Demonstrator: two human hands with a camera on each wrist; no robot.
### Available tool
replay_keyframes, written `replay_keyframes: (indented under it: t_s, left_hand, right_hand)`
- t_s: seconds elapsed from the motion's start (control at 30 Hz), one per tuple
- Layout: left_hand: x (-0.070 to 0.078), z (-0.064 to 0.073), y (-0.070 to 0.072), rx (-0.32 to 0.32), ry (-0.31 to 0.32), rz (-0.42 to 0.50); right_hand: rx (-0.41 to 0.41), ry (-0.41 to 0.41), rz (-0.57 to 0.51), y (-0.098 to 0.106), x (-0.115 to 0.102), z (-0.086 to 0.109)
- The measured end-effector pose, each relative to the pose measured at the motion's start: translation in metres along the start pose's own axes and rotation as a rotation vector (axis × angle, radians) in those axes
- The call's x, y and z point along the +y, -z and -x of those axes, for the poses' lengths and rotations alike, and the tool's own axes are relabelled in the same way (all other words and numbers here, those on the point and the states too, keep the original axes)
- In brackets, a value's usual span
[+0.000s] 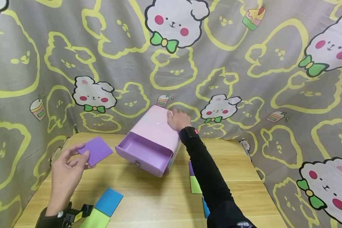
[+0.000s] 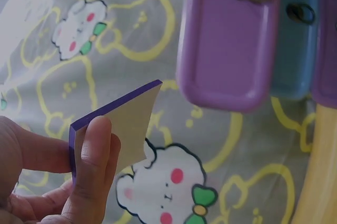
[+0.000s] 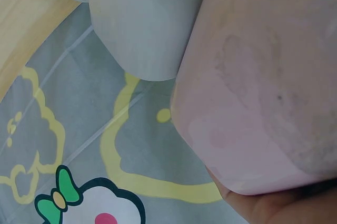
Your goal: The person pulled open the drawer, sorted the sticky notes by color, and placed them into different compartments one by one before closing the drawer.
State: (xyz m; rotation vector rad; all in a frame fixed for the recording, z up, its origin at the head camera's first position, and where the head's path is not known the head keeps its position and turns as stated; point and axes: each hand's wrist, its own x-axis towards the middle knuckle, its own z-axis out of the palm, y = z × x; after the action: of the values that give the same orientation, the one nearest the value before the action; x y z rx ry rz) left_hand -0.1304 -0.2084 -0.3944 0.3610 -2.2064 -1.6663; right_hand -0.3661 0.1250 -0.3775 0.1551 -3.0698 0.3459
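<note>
Between thumb and fingers, my left hand point(image 1: 69, 167) pinches a purple sticky note pad point(image 1: 96, 152), left of a pink drawer cabinet point(image 1: 155, 126). Its pale underside shows in the left wrist view. The cabinet's purple top drawer point(image 1: 143, 155) is pulled out toward me, with a small metal ring on its front. Below it, a blue drawer front point(image 2: 295, 45) appears in the left wrist view. My right hand point(image 1: 179, 119) grips the cabinet's back right corner, thumb on the top and fingers over the rear edge. Part of those fingers is hidden behind the cabinet.
On the wooden table point(image 1: 156, 202), a blue pad point(image 1: 109, 201) and a green pad point(image 1: 96, 219) lie near the left forearm. Another green pad point(image 1: 195, 184), a purple one point(image 1: 191, 168) and a blue one point(image 1: 205, 207) are partly covered by the right sleeve. A patterned curtain point(image 1: 125, 69) surrounds the table.
</note>
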Motion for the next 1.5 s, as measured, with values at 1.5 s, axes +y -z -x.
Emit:
replay_keyframes:
  t_s: [1.5]
  left_hand:
    - [0.027, 0.009, -0.045, -0.138, -0.068, 0.044]
  right_hand:
    - [0.011, -0.003, -0.015, -0.003, 0.001, -0.001]
